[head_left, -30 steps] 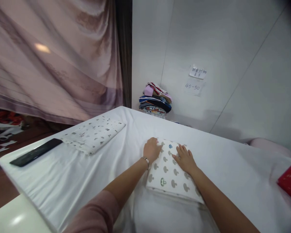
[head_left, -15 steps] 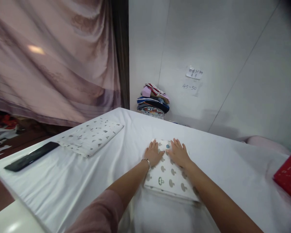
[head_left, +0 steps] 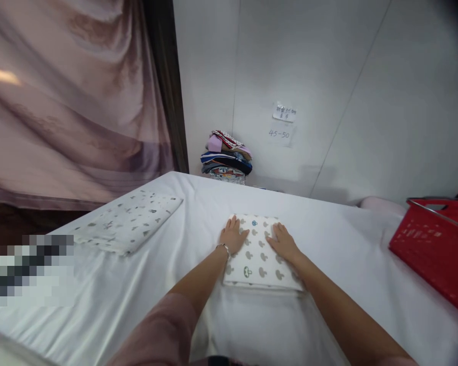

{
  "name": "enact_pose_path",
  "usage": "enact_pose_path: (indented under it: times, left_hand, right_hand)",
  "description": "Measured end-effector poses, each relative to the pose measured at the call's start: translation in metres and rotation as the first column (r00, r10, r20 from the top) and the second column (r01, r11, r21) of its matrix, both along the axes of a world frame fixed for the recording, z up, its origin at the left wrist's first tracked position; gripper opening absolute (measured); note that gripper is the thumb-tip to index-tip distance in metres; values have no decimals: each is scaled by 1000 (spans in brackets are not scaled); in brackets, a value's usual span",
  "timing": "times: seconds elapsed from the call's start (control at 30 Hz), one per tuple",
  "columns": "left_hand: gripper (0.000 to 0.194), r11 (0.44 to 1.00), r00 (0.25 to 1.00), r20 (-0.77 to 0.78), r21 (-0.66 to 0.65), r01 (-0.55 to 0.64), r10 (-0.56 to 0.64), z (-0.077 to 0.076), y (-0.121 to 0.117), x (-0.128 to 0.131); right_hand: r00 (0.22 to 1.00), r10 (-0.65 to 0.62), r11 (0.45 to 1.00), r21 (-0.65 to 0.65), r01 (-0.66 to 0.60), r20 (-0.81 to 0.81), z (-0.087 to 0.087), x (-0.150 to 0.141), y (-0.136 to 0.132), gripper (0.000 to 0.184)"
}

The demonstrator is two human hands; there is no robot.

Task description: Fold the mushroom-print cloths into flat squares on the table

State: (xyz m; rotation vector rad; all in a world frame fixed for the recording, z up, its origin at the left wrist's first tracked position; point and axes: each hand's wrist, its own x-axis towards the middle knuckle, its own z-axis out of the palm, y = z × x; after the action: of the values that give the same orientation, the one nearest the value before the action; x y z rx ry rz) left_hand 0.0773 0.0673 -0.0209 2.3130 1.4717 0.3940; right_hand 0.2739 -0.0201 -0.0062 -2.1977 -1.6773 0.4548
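Observation:
A folded white cloth [head_left: 262,258] printed with grey mushroom shapes, one blue and one green, lies flat on the white-covered table [head_left: 168,305] before me. My left hand [head_left: 233,238] rests on its left side, fingers spread, a bracelet at the wrist. On the cloth's right edge lies my right hand [head_left: 285,244], flat with the fingers apart. Neither hand grips anything. Farther left is a second folded white cloth [head_left: 137,218] with small grey prints.
A red basket [head_left: 438,244] with a metal handle stands at the right. Stacked folded clothes [head_left: 227,155] sit beyond the far edge by the wall, below handwritten paper notes [head_left: 284,122]. A pink curtain [head_left: 68,101] hangs at left. The lower left is pixelated.
My view has turned to the right, bringing more of the red basket in. My hands have moved farther apart, towards the two sides of the mushroom-print cloth.

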Motion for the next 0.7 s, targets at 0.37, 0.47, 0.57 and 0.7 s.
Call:
enact_pose_path:
  times: [0.37,0.47,0.57,0.7]
  left_hand:
    - [62,1000,999,36,2,-2,2,4,2,2]
    - [60,1000,999,52,5,15,-15,8,-3,1]
    - [56,998,996,69,42,55,-58,7,-13,-7]
    - [47,980,975,164,155,124,-149,3,-36,-28]
  right_hand:
    - [715,-191,959,29,283,-673,-4,18,-68,83]
    - [744,-180,950,83,301,-643,-1,24,-67,81]
    - [792,-187,946,110,304,-581,-5,32,-67,75]
    - [900,-145,947,205,246,-411,-15,38,-79,59]
